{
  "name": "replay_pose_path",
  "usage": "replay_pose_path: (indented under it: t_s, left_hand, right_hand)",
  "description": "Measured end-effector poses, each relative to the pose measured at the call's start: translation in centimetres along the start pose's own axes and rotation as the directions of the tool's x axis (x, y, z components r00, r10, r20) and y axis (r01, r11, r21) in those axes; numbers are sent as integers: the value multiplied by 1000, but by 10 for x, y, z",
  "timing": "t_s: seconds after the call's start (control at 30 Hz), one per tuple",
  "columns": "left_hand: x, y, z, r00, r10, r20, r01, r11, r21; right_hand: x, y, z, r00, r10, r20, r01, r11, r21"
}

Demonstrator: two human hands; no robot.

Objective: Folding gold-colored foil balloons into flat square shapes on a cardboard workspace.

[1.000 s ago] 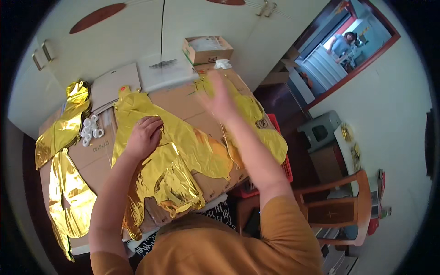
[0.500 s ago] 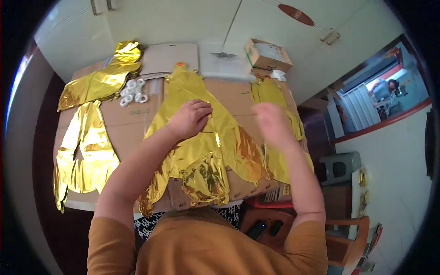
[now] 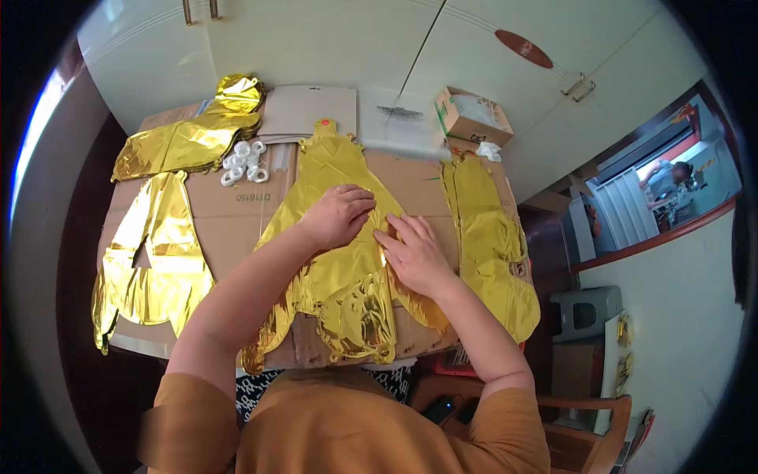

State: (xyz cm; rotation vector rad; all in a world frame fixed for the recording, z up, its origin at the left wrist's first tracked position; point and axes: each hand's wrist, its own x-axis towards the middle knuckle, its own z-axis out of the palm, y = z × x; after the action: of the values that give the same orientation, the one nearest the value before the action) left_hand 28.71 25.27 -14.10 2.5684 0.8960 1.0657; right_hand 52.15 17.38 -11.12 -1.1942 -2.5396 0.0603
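We note shiny gold foil (image 3: 332, 170) beneath our left hand (image 3: 339, 216), white rings (image 3: 245, 163) left of it, black-and-white patterned cloth (image 3: 253, 387) nearer us.

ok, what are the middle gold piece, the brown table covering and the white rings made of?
Middle gold piece: likely metallised plastic film, shiny; sharp creases and mirror-like glints.
Brown table covering: probably cardboard, matt; plain brown with printing and a straight seam.
White rings: smooth-looking, perhaps plastic or rolled ribbon; too small to tell.
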Motion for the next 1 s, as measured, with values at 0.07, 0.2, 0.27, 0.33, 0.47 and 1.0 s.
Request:
replay_pose_path:
  t_s: [0.07,0.2,0.27,0.33,0.47,1.0]
  left_hand:
    - [0,0,-1,1000,3,7,-3,1000,6]
    - [1,1,-2,1000,-3,28,3,1000,0]
    - [-1,2,-2,999,-10,32,10,1000,2]
    - [-1,3,-2,999,-17,40,17,1000,13]
    - [-2,-1,1,1000,-11,19,11,999,32]
    - [-13,-28,-49,792,-601,-106,321,557,-766]
  right_hand:
    - [-2,1,-1,1000,-12,-4,12,1000,13]
    - [-4,0,-3,999,-34,-2,34,999,9]
    - [-4,-2,-5,999,-53,4,53,999,-1]
    - [-3,-3,-7,997,-79,12,79,997,-11]
    - [2,1,-5,993,-114,12,114,993,0]
    - [10,3,-11,987,-126,104,125,992,16]
